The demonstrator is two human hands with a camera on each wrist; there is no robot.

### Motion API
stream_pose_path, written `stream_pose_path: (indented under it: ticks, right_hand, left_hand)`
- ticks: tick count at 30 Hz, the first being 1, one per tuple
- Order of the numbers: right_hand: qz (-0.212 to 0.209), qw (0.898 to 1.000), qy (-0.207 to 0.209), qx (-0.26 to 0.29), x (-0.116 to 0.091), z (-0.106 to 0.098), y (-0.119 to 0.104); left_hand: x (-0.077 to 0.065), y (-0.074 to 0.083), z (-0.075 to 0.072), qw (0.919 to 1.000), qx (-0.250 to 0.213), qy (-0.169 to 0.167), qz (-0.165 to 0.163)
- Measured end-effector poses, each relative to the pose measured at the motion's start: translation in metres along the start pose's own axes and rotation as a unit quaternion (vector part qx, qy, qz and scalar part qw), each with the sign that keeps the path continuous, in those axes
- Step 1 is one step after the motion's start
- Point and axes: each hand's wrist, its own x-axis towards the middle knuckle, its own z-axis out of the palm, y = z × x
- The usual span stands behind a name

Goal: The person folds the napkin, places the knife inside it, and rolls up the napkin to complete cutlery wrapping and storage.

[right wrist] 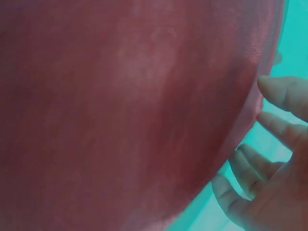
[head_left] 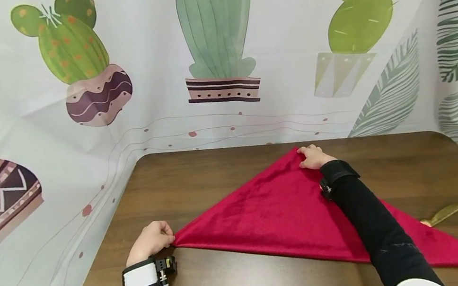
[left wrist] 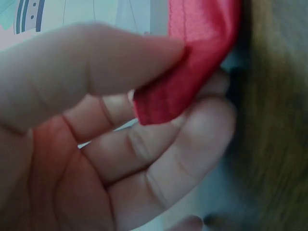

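Note:
A red velvety cloth (head_left: pixel 259 215) lies on the table in a triangle, its long edge toward me. At its left corner my left hand (head_left: pixel 152 239) pinches the tip; in the left wrist view the thumb presses the stitched corner (left wrist: pixel 166 103) against the fingers. My right hand (head_left: pixel 315 156) is at the far corner. Its fingers (right wrist: pixel 279 127) are spread and touch the cloth's edge in the right wrist view, without closing round it. My right forearm crosses over the cloth and hides part of it.
A gold-coloured utensil (head_left: pixel 445 214) pokes out from the cloth's right edge; its other end is hidden. The brown wooden table (head_left: pixel 198 170) has rounded far corners. Behind it hangs a white sheet (head_left: pixel 151 66) printed with cacti and leaves.

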Motion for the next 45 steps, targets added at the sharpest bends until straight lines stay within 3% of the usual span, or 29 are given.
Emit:
stream_pose_path:
  ticks: [6,12,16,21,27,30,31,33,37,38,39,40,42,45]
  right_hand:
    - [-0.053,0.997,0.056,-0.028,-0.039,-0.013,-0.002]
    - [-0.131,0.981,0.113,-0.089,-0.107,-0.006,-0.004]
    - [-0.164,0.971,0.114,-0.134,-0.158,0.007,-0.007]
    - [-0.173,0.971,0.083,-0.14,-0.213,0.019,-0.009]
    - [-0.159,0.973,0.095,-0.135,-0.261,0.029,0.001]
    - [-0.14,0.977,0.092,-0.129,-0.279,0.032,0.006]
    - [-0.135,0.978,0.094,-0.128,-0.283,0.033,0.007]
    - [-0.129,0.979,0.095,-0.125,-0.29,0.034,0.01]
    - [-0.109,0.98,0.101,-0.131,-0.302,0.035,0.018]
    - [-0.103,0.98,0.102,-0.133,-0.304,0.035,0.02]
    - [-0.097,0.981,0.103,-0.135,-0.306,0.036,0.022]
    - [-0.094,0.981,0.103,-0.137,-0.308,0.036,0.025]
    - [-0.092,0.98,0.103,-0.142,-0.312,0.037,0.029]
    - [-0.094,0.979,0.104,-0.148,-0.317,0.04,0.035]
  left_hand:
    - [0.004,-0.001,0.005,0.9982,-0.011,-0.023,0.054]
    - [0.006,0.005,0.008,0.9983,0.036,-0.011,0.044]
    - [0.011,0.01,0.007,0.9957,0.071,-0.019,0.056]
    - [0.026,0.023,0.005,0.9882,0.127,-0.065,0.056]
    - [0.06,0.061,0.012,0.9732,0.175,-0.137,0.061]
    - [0.087,0.068,0.028,0.9672,0.186,-0.162,0.062]
    - [0.106,0.059,0.036,0.9668,0.177,-0.164,0.084]
    - [0.142,0.047,0.053,0.9655,0.172,-0.177,0.085]
    - [0.231,-0.001,0.099,0.9655,0.147,-0.171,0.13]
    - [0.245,-0.003,0.107,0.9672,0.149,-0.169,0.117]
    - [0.26,-0.01,0.116,0.9682,0.143,-0.162,0.127]
    - [0.273,-0.016,0.123,0.9687,0.14,-0.154,0.136]
    - [0.285,-0.018,0.131,0.9709,0.132,-0.146,0.137]
    - [0.292,-0.02,0.136,0.9718,0.113,-0.12,0.169]
